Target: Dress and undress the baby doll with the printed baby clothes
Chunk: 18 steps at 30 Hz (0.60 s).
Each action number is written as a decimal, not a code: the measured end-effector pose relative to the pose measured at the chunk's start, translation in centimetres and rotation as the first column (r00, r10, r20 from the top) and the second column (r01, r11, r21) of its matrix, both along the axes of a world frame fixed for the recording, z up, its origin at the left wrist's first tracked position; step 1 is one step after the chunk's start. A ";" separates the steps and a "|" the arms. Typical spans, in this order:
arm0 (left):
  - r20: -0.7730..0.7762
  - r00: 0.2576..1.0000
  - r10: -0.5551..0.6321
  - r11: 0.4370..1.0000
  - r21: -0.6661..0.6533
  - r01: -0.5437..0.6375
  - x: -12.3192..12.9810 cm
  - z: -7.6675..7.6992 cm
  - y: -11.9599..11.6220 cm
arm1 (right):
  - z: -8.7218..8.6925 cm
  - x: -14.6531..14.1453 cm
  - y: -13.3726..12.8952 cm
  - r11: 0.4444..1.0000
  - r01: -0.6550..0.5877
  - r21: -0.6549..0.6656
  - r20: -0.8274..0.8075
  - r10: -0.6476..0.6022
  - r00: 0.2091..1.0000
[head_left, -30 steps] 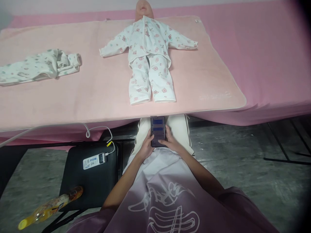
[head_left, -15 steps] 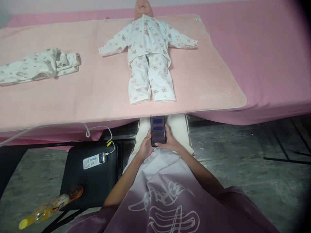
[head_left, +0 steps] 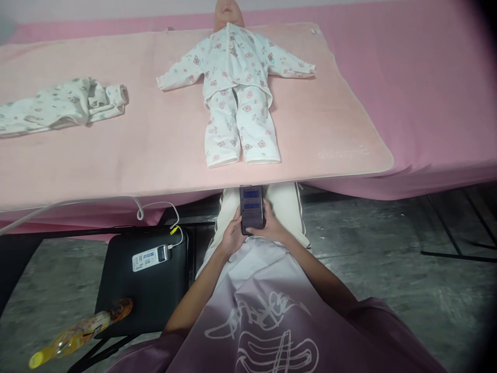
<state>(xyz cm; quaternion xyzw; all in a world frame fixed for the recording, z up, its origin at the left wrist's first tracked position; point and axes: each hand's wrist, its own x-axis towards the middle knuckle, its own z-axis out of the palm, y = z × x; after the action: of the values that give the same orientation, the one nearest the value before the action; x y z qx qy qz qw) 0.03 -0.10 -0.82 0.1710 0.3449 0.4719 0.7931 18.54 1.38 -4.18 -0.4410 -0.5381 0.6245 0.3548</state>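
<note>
A dark smartphone (head_left: 252,211) with a lit screen is held upright over my lap, just below the table's front edge. My left hand (head_left: 233,237) is wrapped round its left side and lower corner. My right hand (head_left: 272,226) grips the right side, with the thumb lying across the bottom of the screen. On the table above the phone lies a baby doll (head_left: 229,16) on its back, its arms spread. It wears a white printed jacket (head_left: 236,62) and matching pants (head_left: 243,127). The top of the doll's head is out of view.
Folded printed baby clothes (head_left: 64,106) lie left on the pink mat (head_left: 163,140), over a pink tablecloth (head_left: 411,98). A black stool (head_left: 143,295) at left bears a white power bank (head_left: 149,257) with a cable (head_left: 178,215) and a yellow-capped drink bottle (head_left: 83,331).
My right thumb has shifted slightly left on the lower part of the phone's screen. Otherwise the hands, phone and doll stay as they were.
</note>
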 end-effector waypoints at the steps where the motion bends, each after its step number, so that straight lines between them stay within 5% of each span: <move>1: -0.004 1.000 0.000 1.000 0.000 0.000 0.0 0.0 0.0 | 0.0 0.0 0.0 1.000 -0.004 -0.001 -0.005 0.004 1.000; 10: 0.013 1.000 -0.013 1.000 0.004 0.013 -0.3 -0.1 -0.1 | -0.4 0.4 0.1 0.998 -0.029 -0.057 -0.124 0.022 0.992; 18: -0.019 0.999 0.031 0.999 -0.021 -0.031 0.2 0.2 0.2 | 1.5 0.2 0.5 0.997 0.017 -0.069 -0.050 -0.020 0.999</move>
<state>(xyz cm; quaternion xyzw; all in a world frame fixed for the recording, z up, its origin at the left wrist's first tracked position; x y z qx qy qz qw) 0.23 0.08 -0.66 0.1616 0.3598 0.4790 0.7842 18.75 1.88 -2.68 -0.4420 -0.5030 0.6504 0.3585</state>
